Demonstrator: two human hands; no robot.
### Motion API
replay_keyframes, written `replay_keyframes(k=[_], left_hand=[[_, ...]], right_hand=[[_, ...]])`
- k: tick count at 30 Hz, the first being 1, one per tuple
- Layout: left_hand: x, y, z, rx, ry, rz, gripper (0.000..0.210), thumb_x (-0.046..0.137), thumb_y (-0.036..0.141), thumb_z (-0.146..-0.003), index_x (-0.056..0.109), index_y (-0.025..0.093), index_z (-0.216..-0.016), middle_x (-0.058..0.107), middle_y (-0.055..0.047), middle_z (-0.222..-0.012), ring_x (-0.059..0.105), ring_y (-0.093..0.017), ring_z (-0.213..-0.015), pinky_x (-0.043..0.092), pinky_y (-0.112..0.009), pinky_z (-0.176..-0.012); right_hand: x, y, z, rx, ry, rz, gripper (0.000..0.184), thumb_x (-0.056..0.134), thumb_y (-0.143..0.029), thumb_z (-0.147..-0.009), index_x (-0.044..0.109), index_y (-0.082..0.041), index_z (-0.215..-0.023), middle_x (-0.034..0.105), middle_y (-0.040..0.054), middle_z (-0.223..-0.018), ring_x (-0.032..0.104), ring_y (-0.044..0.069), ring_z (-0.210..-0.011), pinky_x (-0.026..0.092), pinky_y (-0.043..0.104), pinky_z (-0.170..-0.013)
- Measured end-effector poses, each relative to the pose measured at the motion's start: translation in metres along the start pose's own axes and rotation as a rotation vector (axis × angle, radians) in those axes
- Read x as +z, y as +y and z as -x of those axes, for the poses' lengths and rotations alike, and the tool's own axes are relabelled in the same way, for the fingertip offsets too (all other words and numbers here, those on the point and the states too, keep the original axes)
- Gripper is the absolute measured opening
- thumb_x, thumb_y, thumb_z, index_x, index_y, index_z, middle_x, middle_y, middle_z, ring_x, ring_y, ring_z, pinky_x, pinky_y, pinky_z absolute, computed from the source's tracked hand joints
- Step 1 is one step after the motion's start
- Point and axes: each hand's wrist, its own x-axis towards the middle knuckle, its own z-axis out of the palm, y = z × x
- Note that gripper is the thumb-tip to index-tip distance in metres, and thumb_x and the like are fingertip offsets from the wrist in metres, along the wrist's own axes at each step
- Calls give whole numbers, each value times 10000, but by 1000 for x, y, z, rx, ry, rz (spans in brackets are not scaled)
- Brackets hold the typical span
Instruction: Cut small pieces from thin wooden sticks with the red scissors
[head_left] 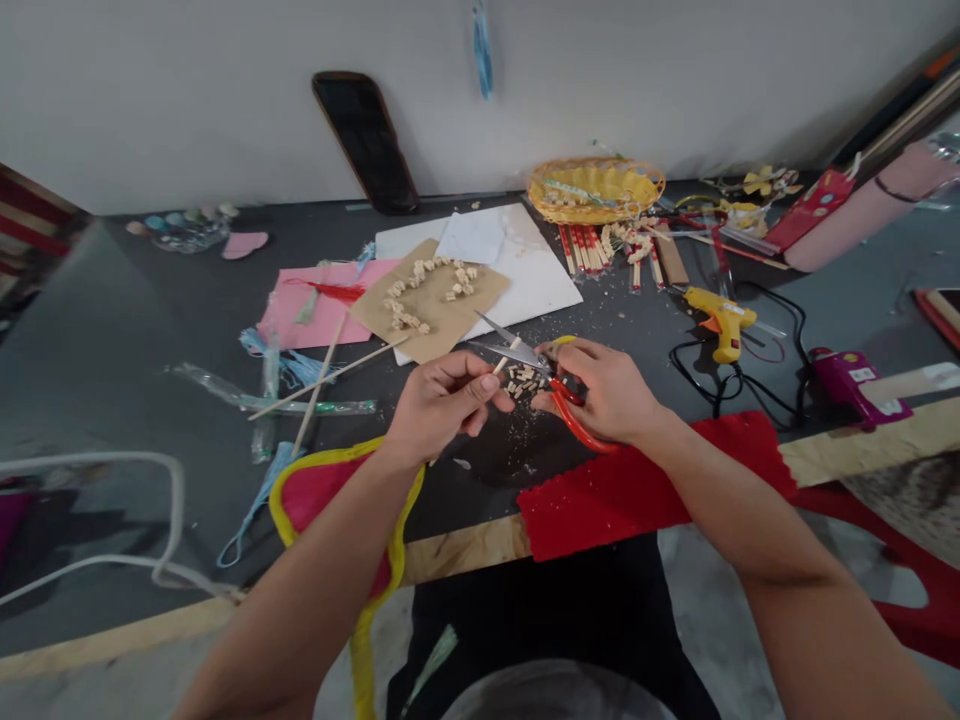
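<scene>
While pinching a thin pale stick between thumb and fingers of the left hand, gripping red-handled scissors in the right hand. Having the left fingers closed on the stick, and the right ones bent around the handles. Can see the blades spread apart, with the far end of the stick at them; cannot tell surely about contact. Can find just below, on the dark table, a heap of small pale pieces. Can notice farther back, upon a brown card, a curved row of little clusters. Can see also, under this card, a white board; to the left, two crossed long sticks; to the right, a yellow glue gun; at the front edge, a red cloth.
</scene>
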Motion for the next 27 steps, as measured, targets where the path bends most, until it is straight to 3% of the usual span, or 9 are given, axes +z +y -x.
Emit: replay_keyframes(k=[11,27], left_hand=[[-3,-2,-2,11,-18,-37,306,765,387,-746,605,127,-732,729,-54,-652,465,-43,-328,324,-160,-329],[-1,1,0,3,-43,-26,298,747,382,-772,602,124,-738,728,-47,-653,466,-35,-334,298,-149,-327]], right_hand=[[4,7,-1,-1,-36,-51,606,605,-606,-828,534,-195,-1267,626,145,-1208,587,295,-1134,510,456,-940],[1,0,0,-13,2,-28,536,550,-637,-851,591,-180,-1128,664,153,-1176,639,276,-1037,529,403,-873]])
